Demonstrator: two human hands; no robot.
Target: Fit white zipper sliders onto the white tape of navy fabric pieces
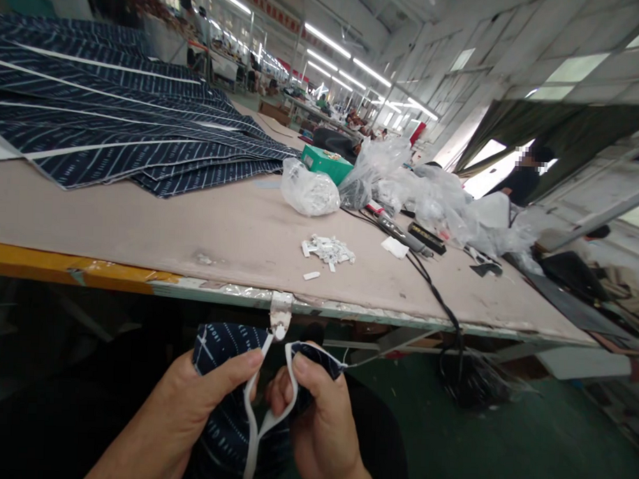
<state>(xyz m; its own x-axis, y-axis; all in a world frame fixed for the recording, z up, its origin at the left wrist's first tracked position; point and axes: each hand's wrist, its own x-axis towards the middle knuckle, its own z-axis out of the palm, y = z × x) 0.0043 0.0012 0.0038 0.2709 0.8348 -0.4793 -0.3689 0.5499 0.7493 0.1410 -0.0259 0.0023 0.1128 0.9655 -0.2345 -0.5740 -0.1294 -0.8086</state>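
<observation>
My left hand (209, 389) pinches a navy printed fabric piece (223, 432) by its white edging, thumb on top. On the other side, my right hand (326, 421) grips another part of the white-edged fabric between thumb and curled fingers. The two white edges (254, 436), which look like zipper tape, spread apart at the top and come together lower down. Just above the hands, a small fitting (280, 315) with a white piece at its tip is fixed to the table edge. The tops of the edges lie close to it; whether they touch it I cannot tell.
Small white pieces (329, 251) lie in a pile on the table (236, 229). Behind are a tied plastic bag (311, 189), a green box (326, 163) and a corded tool (398, 232). Navy striped fabric (135, 121) is stacked at left. A person (526, 173) is at far right.
</observation>
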